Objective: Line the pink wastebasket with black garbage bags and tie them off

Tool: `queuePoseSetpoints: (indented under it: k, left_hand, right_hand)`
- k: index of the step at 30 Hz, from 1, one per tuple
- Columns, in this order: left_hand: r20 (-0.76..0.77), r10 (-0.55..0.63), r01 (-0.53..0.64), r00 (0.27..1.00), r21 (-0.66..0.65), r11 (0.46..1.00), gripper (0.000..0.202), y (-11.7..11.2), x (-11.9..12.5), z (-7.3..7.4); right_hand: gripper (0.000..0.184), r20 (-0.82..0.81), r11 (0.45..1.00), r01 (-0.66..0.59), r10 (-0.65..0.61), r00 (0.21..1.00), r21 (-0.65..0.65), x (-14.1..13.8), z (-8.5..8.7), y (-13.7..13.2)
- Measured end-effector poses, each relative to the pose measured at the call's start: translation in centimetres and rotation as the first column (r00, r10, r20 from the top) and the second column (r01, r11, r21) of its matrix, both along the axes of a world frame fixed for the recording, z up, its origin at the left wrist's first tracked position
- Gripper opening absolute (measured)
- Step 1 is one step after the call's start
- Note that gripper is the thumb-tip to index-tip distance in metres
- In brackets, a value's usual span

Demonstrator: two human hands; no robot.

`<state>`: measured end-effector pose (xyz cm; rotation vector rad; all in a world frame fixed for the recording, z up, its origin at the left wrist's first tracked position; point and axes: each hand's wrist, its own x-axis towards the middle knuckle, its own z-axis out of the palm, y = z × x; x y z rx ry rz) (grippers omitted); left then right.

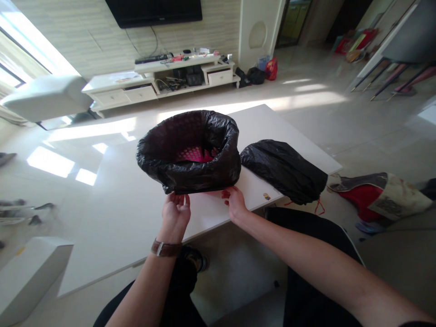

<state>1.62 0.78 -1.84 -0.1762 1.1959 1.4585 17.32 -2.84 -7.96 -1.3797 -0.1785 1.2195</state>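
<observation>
A pink trash can (195,154) with holes in its wall stands on the white table, lined with a black garbage bag (204,177) folded outward over its rim. Pink shows inside through the opening and as a strip below the bag's front edge. My left hand (176,213), a brown watch strap on its wrist, is closed at the left of that lower edge, its fingertips partly hidden under the plastic. At the right of the same edge, my right hand (235,203) has its fingers curled on the bag. To the right lies a second black bag (286,168) with red drawstrings.
The white table (119,218) has a small sticker near its front edge. Beyond it are a TV stand (143,91) and a grey ottoman (51,97). A grey box-like piece (30,272) is at lower left; a cloth bag (398,195) rests at right.
</observation>
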Motion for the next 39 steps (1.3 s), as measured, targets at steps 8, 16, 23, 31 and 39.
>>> queuePoseSetpoints:
  k: [8,16,23,31,39]
  left_hand:
    - [-0.007,0.019,-0.019,1.000,0.000,1.000,0.025,-0.2,0.4,0.1]
    - [-0.007,-0.045,0.045,0.999,0.033,0.998,0.012,-0.7,0.6,-0.5]
    - [-0.062,-0.266,0.262,0.962,-0.054,0.963,0.019,-2.6,3.0,-1.9]
    - [-0.048,-0.508,0.509,0.860,0.012,0.861,0.015,-3.6,4.4,-2.9]
    - [-0.096,-0.456,0.458,0.885,0.003,0.889,0.018,-3.2,4.4,-2.8]
  right_hand:
    - [0.006,-0.057,0.999,0.000,-0.002,0.998,-0.035,-0.1,0.3,-0.1]
    - [0.007,-0.074,0.999,-0.011,0.008,0.997,-0.032,-0.2,0.3,-0.1]
    - [0.008,-0.081,0.999,-0.029,0.027,0.996,-0.023,-0.4,0.5,-0.1]
    - [0.010,-0.108,0.998,-0.070,0.070,0.992,-0.001,-0.7,1.0,-0.5]
    - [0.009,-0.100,0.997,-0.077,0.077,0.992,0.001,-0.7,0.9,-0.5]
